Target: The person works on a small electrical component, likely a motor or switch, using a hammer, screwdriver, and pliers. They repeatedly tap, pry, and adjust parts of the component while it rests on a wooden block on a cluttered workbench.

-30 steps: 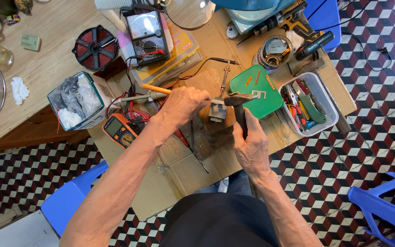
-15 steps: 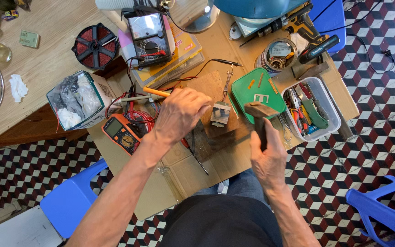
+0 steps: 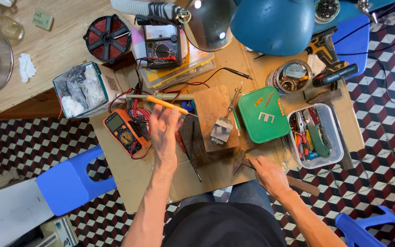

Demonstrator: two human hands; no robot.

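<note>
You're at a home electronics workbench: around the wooden block (image 3: 216, 118) sit two multimeters, a wire spool (image 3: 107, 38), a tool tub (image 3: 316, 135), a drill (image 3: 324, 49)

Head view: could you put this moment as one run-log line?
left hand: open, raised by orange screwdriver | right hand: on hammer | small metal block: on wooden board, untouched

Just left of my left hand's fingers (image 3: 161, 120) sits the orange multimeter (image 3: 125, 133) with its grey screen; further left, an open teal-and-white carton (image 3: 84, 89) stuffed with plastic.
</note>
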